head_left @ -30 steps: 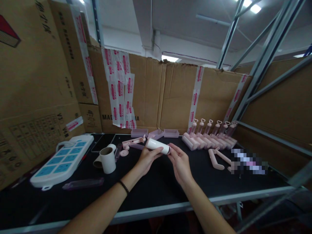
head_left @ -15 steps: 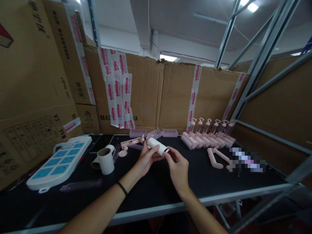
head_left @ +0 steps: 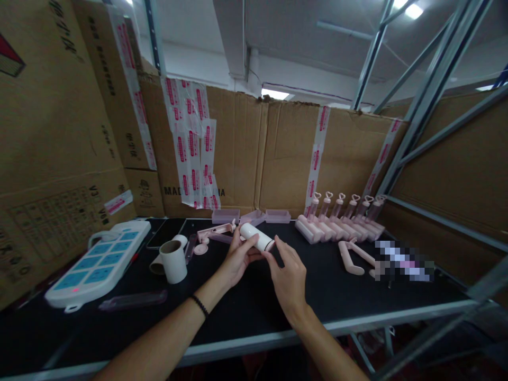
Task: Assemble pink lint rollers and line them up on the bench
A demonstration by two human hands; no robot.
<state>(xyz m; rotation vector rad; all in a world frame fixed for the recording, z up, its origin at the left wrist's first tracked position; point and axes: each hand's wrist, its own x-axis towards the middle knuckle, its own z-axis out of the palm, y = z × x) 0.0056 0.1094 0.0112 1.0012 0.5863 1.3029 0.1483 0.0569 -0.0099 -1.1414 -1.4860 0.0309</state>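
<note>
A white lint roll (head_left: 257,236) lies slantwise in my left hand (head_left: 238,263), whose fingers and thumb are wrapped round it. Its lower right end shows a thin dark line and a pinkish rim. That end sits between the thumb and fingers of my right hand (head_left: 289,272), which touch it. Behind my left hand lie a pale pink handle part (head_left: 216,230) and a round pink cap (head_left: 201,249). White rolls with bare cardboard cores stand and lie to the left, the nearest being an upright roll (head_left: 173,263).
A white power strip (head_left: 99,267) and a dark phone (head_left: 164,233) lie at left, near a clear purplish case (head_left: 133,300). Several pink lint rollers with heart-shaped ends (head_left: 337,227) line the back right, with a bent pink handle (head_left: 348,258) before them. Cardboard walls (head_left: 286,153) enclose the black table.
The dark gap at the roll's right end has narrowed to a thin line. My right hand's fingers have straightened and shifted slightly on that end; my left hand keeps its hold.
</note>
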